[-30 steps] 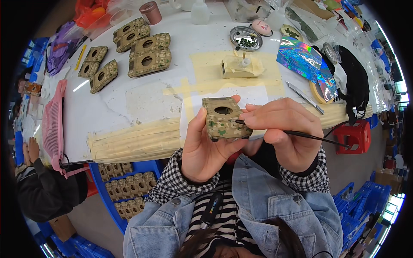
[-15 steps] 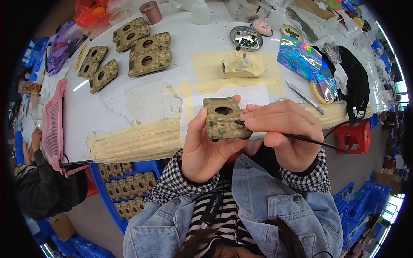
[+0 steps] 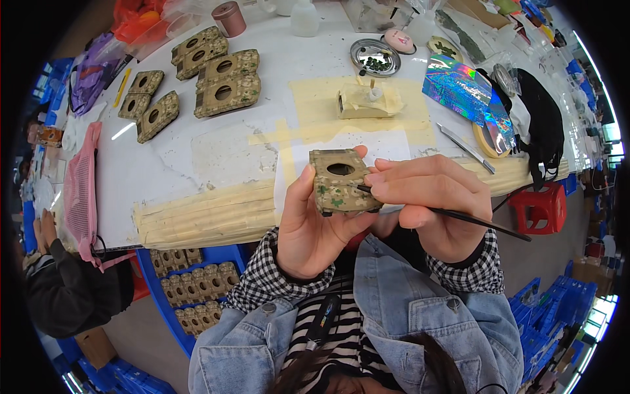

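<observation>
My left hand (image 3: 307, 233) grips a small camouflage-patterned model vehicle hull (image 3: 341, 190), its thumb along the left side and fingers behind. The hull is tan and brown with green patches, and its upper face has a round hole. In my right hand (image 3: 436, 203) a slim black tool (image 3: 469, 217) with a tapering tail is pinched between thumb and fingers. Its tip meets the hull's right side below the hole; whether it is a brush or tweezers cannot be told. Both hands are just above the table's near edge.
More camouflage hulls (image 3: 230, 92) stand at the back left, and several rows fill a blue tray (image 3: 157, 289) below the table. A metal dish (image 3: 357, 62) holds small dark green pieces. A taped block (image 3: 367, 105), a knife (image 3: 466, 148) and iridescent sheets (image 3: 456, 88) lie farther right.
The black tool has shifted slightly left and its tail dips lower. My left hand and the hull have barely moved. A neighbour's hands at the far left have moved.
</observation>
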Motion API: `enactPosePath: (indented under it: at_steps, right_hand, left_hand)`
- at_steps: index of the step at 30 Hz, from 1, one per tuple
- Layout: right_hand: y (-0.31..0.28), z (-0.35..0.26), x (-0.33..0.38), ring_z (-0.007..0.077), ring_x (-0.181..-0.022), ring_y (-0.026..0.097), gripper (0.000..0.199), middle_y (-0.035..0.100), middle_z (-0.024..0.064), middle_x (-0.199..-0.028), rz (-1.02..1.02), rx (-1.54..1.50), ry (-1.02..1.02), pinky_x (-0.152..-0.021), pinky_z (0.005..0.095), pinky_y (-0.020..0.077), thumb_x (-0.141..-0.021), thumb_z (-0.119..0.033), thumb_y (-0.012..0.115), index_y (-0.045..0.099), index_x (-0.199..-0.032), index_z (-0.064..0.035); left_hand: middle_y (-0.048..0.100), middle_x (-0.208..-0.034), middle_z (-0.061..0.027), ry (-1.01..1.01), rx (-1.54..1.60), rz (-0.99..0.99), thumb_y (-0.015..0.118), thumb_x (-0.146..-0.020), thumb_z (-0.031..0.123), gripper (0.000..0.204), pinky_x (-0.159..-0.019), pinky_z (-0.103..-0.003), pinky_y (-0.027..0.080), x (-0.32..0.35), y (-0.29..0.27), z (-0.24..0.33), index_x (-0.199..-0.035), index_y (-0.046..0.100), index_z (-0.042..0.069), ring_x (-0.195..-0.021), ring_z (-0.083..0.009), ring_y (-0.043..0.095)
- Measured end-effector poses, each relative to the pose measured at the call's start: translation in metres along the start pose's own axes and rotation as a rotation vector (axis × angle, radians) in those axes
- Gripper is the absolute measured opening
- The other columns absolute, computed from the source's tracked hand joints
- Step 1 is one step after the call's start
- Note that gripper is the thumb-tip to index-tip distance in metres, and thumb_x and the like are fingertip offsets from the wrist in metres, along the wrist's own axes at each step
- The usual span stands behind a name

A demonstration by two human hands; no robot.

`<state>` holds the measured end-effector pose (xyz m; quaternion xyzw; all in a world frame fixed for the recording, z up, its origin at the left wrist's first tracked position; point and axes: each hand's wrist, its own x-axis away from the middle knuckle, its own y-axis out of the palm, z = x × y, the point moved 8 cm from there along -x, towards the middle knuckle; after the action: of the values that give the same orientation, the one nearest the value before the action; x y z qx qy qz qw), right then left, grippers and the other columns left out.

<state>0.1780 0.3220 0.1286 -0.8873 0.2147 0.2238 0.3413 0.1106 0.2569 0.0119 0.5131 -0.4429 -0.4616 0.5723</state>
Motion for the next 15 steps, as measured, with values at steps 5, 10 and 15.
enactPosePath:
  at_steps: [5, 10, 15]
  right_hand:
    - [-0.0016, 0.0012, 0.0006, 0.0256, -0.079, 0.064, 0.024, 0.066, 0.0105, -0.087, 0.02, -0.019, 0.019, -0.077, 0.0343, 0.0514, -0.075, -0.016, 0.07, 0.066, -0.092, 0.0001]
    - [-0.0032, 0.0036, 0.0015, 0.0246, -0.078, 0.063, 0.023, 0.066, 0.0099, -0.088, 0.022, -0.058, 0.03, -0.079, 0.0349, 0.0506, -0.077, -0.015, 0.069, 0.066, -0.092, 0.0004]
    - [-0.0028, 0.0049, 0.0013, 0.0247, -0.078, 0.063, 0.022, 0.066, 0.01, -0.088, 0.018, -0.065, 0.03, -0.079, 0.0345, 0.0509, -0.077, -0.015, 0.069, 0.066, -0.092, 0.0004]
  left_hand:
    - [0.043, -0.13, -0.0182, -0.001, 0.01, -0.015, 0.027, -0.098, 0.037, 0.054, -0.092, -0.039, 0.051, -0.0003, 0.0015, 0.0005, -0.137, 0.024, 0.0, -0.116, -0.028, 0.05]
    - [0.043, -0.129, -0.0197, -0.018, 0.038, -0.028, 0.027, -0.098, 0.038, 0.055, -0.092, -0.039, 0.052, -0.0005, 0.0027, -0.0002, -0.137, 0.024, 0.0, -0.116, -0.0284, 0.05]
    - [0.044, -0.129, -0.0197, -0.027, 0.071, -0.025, 0.027, -0.098, 0.038, 0.055, -0.091, -0.039, 0.052, -0.0007, 0.002, -0.0013, -0.137, 0.024, 0.0, -0.115, -0.0281, 0.051]
